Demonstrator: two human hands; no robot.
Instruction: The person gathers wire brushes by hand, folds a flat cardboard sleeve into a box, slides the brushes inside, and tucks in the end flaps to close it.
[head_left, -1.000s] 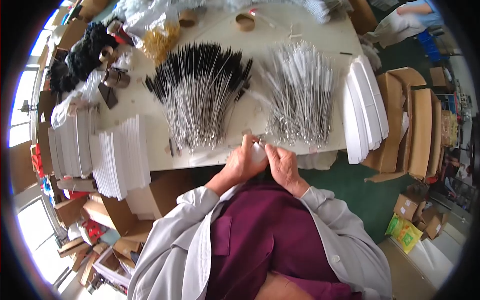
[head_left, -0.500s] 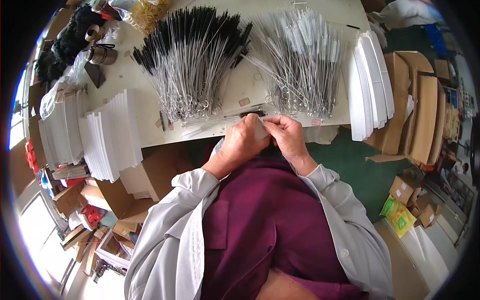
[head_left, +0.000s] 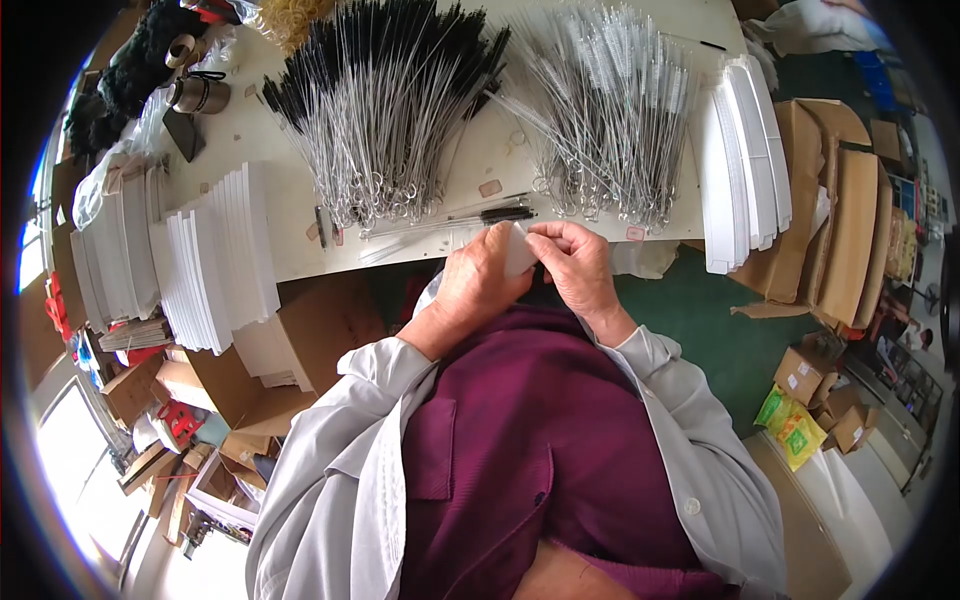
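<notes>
White and small, a card or paper sleeve sits pinched between both hands at the near edge of the desk. The left hand closes around its left side with thumb and fingertips, and the right hand grips its right edge the same way, fingers curled in. Both hands hold it just above the person's chest, over the desk's rim, so the piece itself is mostly covered by fingers; whether anything is already inside it cannot be told.

Just beyond the knuckles lie a few loose brushes, thin wire stems with one dark bristled tip pointing right. Behind them spread two fans of the same goods: black-bristled brushes to the left and white-bristled brushes to the right, ring handles all toward the person. Stacks of white cards stand on edge at the left end of the desk, and another stack leans at the right end. Brown cardboard boxes sit on the floor to the right.

By the look of it, the step in hand is opening or folding the small white piece, readying it for packing. The next move would seem to call for one hand to keep the piece spread while the other frees itself to reach for the loose brushes just ahead, picking them by the wire stems.
</notes>
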